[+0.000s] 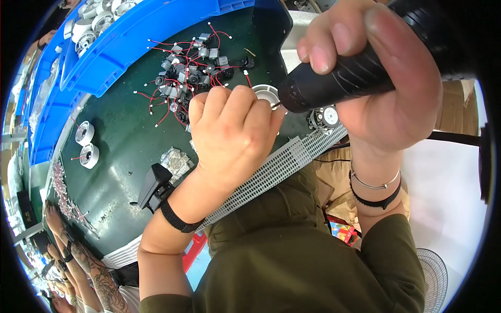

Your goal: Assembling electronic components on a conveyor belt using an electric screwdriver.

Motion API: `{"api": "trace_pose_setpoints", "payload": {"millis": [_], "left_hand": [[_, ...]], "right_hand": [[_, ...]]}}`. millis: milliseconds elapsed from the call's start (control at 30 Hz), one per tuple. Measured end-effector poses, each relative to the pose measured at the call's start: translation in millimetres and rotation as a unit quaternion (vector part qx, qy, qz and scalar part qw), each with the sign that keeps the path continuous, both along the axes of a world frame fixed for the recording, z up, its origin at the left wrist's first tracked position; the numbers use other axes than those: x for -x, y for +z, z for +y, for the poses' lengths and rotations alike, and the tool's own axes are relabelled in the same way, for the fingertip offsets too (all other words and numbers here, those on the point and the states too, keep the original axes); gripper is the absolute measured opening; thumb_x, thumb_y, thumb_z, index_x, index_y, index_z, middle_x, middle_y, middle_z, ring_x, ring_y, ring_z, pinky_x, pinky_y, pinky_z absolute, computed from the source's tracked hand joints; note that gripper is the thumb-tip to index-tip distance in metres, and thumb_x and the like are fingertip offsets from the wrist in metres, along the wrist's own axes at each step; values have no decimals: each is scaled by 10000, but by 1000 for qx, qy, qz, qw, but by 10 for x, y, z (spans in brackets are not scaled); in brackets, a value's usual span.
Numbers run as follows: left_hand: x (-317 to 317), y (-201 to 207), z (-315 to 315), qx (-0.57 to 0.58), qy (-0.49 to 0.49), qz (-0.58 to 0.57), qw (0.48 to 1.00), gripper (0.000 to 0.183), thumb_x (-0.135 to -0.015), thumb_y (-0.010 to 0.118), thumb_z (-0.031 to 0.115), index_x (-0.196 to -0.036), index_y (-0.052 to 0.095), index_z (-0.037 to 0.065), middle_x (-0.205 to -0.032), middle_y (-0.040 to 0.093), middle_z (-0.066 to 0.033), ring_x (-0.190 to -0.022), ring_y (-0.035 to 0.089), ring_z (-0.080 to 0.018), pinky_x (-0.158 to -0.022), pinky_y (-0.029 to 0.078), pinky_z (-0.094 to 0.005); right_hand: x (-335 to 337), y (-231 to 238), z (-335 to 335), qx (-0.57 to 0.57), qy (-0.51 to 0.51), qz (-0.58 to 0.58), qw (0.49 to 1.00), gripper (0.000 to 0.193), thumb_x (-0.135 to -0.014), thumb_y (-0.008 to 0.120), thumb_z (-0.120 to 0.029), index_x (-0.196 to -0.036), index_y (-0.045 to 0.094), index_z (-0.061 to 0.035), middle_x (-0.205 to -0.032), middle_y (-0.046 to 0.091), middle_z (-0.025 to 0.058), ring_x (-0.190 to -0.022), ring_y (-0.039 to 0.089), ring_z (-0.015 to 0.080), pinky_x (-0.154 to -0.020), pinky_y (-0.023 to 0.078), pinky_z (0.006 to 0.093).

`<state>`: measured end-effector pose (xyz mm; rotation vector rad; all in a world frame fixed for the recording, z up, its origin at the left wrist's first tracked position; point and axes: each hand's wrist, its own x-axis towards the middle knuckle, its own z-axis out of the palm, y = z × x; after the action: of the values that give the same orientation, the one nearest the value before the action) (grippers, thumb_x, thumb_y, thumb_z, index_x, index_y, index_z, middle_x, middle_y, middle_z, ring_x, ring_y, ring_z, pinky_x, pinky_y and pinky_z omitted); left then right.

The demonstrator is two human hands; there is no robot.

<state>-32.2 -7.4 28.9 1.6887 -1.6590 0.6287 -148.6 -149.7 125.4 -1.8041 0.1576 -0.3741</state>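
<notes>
My right hand (386,78) is wrapped round a black electric screwdriver (334,78), raised over the right of the bench. Its thin bit points left and down into a white round housing (266,93). My left hand (232,128) is closed against the near side of that housing, its fingertips close to the bit. The back of this hand hides part of the housing and most of the grip. Just right of the bit lies a round speaker-like part (324,118) with a pale centre. Beyond my left hand is a heap of small grey motors (195,73) with red wires.
Blue bins (109,68) hold white round parts (102,21) at the far left. Two white housings (86,141) sit on the green bench (122,180). A black device (154,188) and a small clear bag (176,163) are near my left forearm. Another person's tattooed arm (96,266) is at lower left.
</notes>
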Motion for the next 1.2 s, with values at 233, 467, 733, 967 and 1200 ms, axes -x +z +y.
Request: {"api": "trace_pose_setpoints", "payload": {"millis": [233,467,733,967,1200], "left_hand": [[-165,-49,172,-33,-30,60,997,377,-597,766,334,-861,628,103,-741,461,-13,-662,441,-189,-597,323,-329],[-233,-158,202,-63,-79,21,995,327,-615,753,321,-897,668,178,-768,456,9,-680,428,-176,-601,322,-313],[-239,-240,172,-52,-87,28,994,298,-626,747,273,-896,671,171,-780,468,11,-688,437,-175,-605,332,-310],[-222,-259,175,-52,-88,43,994,309,-624,750,265,-908,671,168,-795,481,8,-690,443,-179,-598,338,-311],[-236,-300,137,-48,-103,81,990,319,-625,750,266,-914,669,156,-996,553,-68,-824,505,-239,-708,424,-337]], "right_hand": [[-88,33,80,413,-46,-176,892,136,-801,546,-11,-891,502,81,-677,533,111,-626,553,180,-605,455,251],[-298,-112,346,-113,-259,-269,921,398,-772,573,29,-1115,399,133,-692,541,117,-581,543,175,-562,459,283],[-290,-158,319,-98,-227,-253,935,448,-768,611,6,-1121,374,150,-699,547,124,-594,552,179,-574,459,290],[-282,-215,366,-76,-232,-248,938,443,-759,614,13,-1114,379,138,-693,544,110,-586,543,167,-568,452,277],[-305,-72,386,-97,-262,-116,953,450,-735,598,29,-1143,417,91,-688,555,103,-557,536,158,-525,442,259]]}}
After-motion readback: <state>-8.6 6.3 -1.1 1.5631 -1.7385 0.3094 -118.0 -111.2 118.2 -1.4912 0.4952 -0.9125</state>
